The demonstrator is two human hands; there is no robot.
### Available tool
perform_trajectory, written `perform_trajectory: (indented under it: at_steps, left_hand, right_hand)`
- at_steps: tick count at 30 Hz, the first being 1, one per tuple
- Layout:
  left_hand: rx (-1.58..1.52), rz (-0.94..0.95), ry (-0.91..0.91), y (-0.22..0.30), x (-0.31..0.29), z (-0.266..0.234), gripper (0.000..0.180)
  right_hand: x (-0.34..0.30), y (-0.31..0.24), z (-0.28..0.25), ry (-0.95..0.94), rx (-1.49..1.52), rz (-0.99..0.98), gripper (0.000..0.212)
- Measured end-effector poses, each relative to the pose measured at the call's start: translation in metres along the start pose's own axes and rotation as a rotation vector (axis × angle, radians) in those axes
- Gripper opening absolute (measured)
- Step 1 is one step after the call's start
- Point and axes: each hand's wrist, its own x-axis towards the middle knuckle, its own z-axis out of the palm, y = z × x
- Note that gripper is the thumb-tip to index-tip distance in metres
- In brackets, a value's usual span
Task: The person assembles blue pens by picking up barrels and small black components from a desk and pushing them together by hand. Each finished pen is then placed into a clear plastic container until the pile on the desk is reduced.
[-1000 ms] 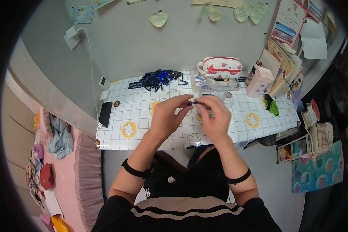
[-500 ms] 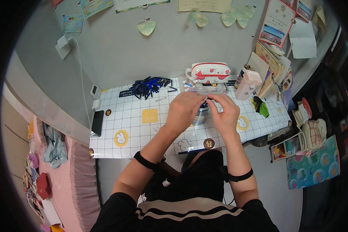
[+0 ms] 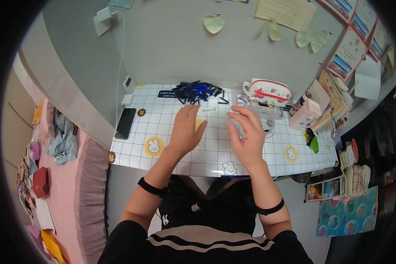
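My left hand (image 3: 185, 130) is over the middle of the table with its fingers stretched out and nothing in it. Just beyond its fingertips lies a heap of short, thin dark blue and black sticks (image 3: 199, 91); their exact kind is too small to tell. One loose stick (image 3: 223, 100) rests at the heap's right side. My right hand (image 3: 247, 134), also empty, has its fingers spread and slightly curved. Beside and partly behind it is a round clear container (image 3: 268, 127), mostly hidden by the hand.
A white pencil case with red patterns (image 3: 270, 91) stands at the back on a clear box (image 3: 273, 112). To the right are a pink box (image 3: 304, 113), upright books (image 3: 332, 94) and a green-and-black item (image 3: 311, 141). A phone (image 3: 125, 123) lies at the table's left edge.
Both hands were together over the clear container, fingers pinched at its top. They have now parted and opened, the left hand moving toward the heap. The camera view has shifted too.
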Motion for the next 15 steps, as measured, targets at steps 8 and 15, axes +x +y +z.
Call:
perform_trajectory:
  at_steps: [8,15]
  left_hand:
    - [0.123,-0.234,-0.274,-0.032,-0.016,-0.013,0.049]
    - [0.137,-0.381,-0.474,-0.051,0.022,0.008,0.055]
  right_hand:
    - [0.006,0.016,0.057,-0.593,-0.06,0.163,0.049]
    - [0.034,0.039,0.086,-0.793,-0.423,0.556,0.071]
